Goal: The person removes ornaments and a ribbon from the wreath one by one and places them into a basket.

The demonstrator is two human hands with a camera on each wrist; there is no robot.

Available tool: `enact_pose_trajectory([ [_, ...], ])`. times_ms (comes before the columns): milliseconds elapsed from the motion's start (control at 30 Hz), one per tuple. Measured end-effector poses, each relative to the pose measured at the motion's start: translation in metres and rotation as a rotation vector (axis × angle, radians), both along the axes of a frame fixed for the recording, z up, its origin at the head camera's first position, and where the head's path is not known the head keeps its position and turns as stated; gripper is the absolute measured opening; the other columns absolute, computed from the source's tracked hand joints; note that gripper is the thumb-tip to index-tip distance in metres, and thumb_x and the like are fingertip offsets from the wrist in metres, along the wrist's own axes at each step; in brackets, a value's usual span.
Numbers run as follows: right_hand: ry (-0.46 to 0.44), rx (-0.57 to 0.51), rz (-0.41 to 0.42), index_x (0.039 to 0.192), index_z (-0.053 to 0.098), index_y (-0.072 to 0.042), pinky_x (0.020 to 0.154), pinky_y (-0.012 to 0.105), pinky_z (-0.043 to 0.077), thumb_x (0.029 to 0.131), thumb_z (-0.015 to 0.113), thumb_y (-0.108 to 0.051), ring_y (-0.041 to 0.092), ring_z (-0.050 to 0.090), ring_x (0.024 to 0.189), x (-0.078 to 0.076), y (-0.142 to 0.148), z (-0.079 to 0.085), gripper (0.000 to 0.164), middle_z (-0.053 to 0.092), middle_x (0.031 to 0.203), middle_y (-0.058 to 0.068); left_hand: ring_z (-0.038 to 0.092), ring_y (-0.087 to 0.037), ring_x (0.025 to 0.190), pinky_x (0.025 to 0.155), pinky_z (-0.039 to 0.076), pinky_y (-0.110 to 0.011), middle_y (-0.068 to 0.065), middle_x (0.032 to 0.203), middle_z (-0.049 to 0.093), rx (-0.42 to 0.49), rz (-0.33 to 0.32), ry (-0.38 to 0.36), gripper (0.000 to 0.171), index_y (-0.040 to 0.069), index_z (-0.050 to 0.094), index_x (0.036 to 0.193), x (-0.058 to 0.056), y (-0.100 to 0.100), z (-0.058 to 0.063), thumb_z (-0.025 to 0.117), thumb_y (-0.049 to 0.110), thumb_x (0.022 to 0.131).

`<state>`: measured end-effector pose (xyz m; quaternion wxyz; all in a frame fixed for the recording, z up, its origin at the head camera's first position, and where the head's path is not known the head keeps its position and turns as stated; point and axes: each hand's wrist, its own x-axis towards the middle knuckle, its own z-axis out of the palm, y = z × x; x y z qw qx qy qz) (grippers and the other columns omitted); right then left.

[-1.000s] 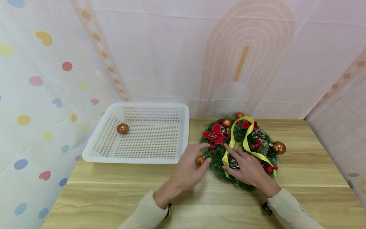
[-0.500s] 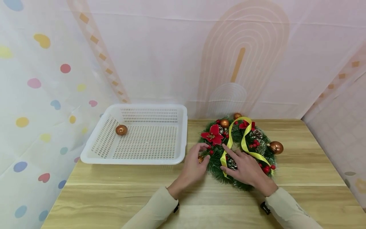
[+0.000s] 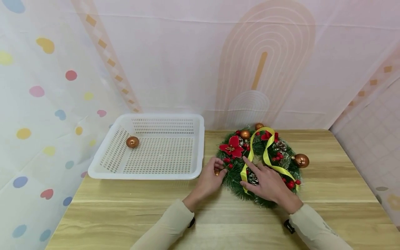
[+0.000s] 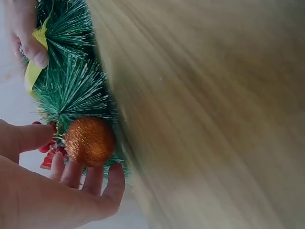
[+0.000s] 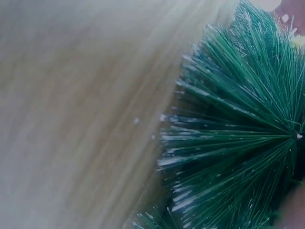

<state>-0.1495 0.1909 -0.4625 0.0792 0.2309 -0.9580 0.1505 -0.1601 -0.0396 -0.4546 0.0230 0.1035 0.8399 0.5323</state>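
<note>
The left hand [image 3: 208, 178] is cupping a glittery copper bauble [image 4: 90, 141], its fingers [image 4: 114, 183] curling round the ball while its thumb is lying opposite them, beside some red berries [image 3: 230, 166]. The Christmas wreath [image 3: 258, 148] that is bearing this ball is lying flat on the wooden desk [image 3: 237, 229], directly under the right fingers and just to the right of the left ones. The right hand [image 3: 270, 184] is resting on the wreath's near part, its fingers extending loosely and gripping nothing, the thumb standing well apart from the index finger. A yellow ribbon [image 3: 251, 151] is passing beneath these two, and a pine cone [image 3: 253, 178] is showing between them. A red poinsettia [image 3: 232, 147] is sitting just beyond the left fingers. To the right of the right fingers, a shiny copper bauble [image 3: 301, 160] is jutting past the wreath's edge. Left of the left fingers, a white plastic basket [image 3: 145, 176] is standing, with another copper bauble [image 3: 132, 142] lying inside.
</note>
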Motion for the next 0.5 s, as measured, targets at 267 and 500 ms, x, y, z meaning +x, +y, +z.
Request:
enact_pose_trajectory([
  [267,-0.037,-0.012,-0.002,0.156,0.033,-0.021,0.074,0.051,0.055,0.088,0.065,-0.060,0.037,0.067,0.091,-0.001,-0.002,0.000,0.084,0.060,0.127,0.024,0.065,-0.017,0.088,0.084,0.050,-0.037,-0.004,0.092,0.070,0.065,0.016,-0.012,0.014,0.007,0.059,0.109,0.002,-0.003,-0.002,0.062,0.004,0.096],
  [500,-0.049,-0.015,-0.004,0.156,0.033,-0.021,0.071,0.048,0.055,0.088,0.065,-0.059,0.033,0.067,0.085,-0.001,-0.002,0.001,0.085,0.061,0.126,0.022,0.069,-0.016,0.086,0.081,0.054,-0.029,-0.006,0.091,0.072,0.139,0.063,0.035,0.013,0.006,0.060,0.108,0.010,0.004,0.000,0.062,0.004,0.096],
])
